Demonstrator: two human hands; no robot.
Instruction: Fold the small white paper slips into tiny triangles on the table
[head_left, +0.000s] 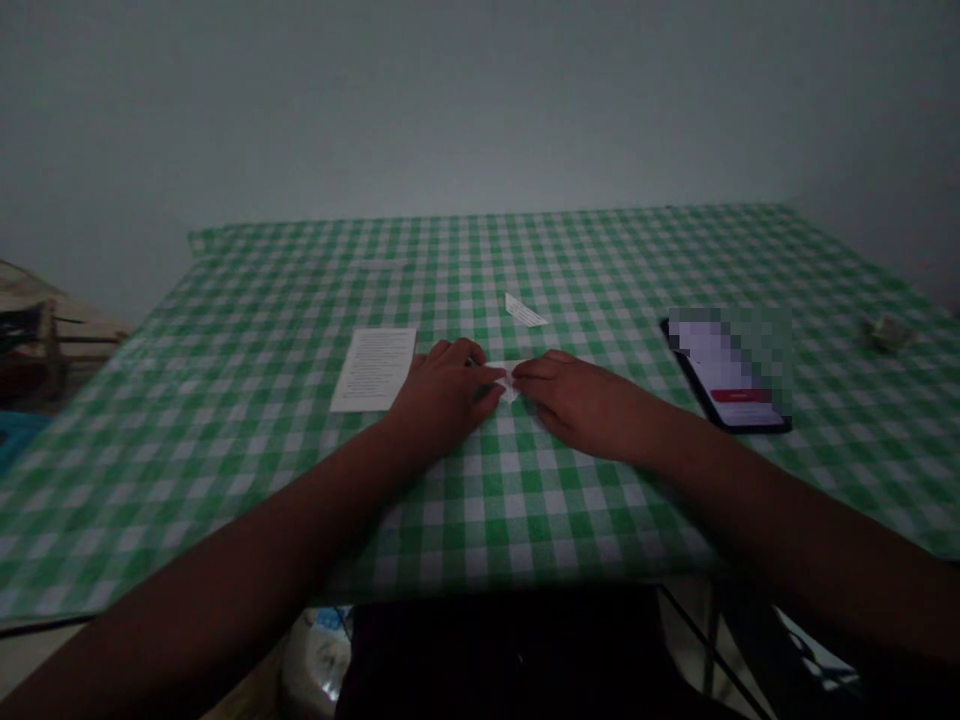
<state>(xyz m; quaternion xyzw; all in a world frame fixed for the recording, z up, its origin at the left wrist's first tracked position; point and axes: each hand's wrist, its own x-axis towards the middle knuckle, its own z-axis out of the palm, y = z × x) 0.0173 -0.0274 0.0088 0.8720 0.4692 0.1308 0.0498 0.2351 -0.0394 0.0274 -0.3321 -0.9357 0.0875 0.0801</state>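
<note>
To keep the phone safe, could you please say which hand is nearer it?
Right. The right hand is left of the phone; the left hand is farther left, beyond the right hand.

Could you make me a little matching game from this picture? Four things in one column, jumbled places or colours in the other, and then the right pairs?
Things:
1. phone
2. printed sheet
3. tablecloth
4. creased paper

Places or colours:
A. between the left hand and the right hand
B. green and white checks
C. to the right of both hands
D. mostly left of the left hand

Right pairs: 1-C, 2-D, 3-B, 4-A
</note>
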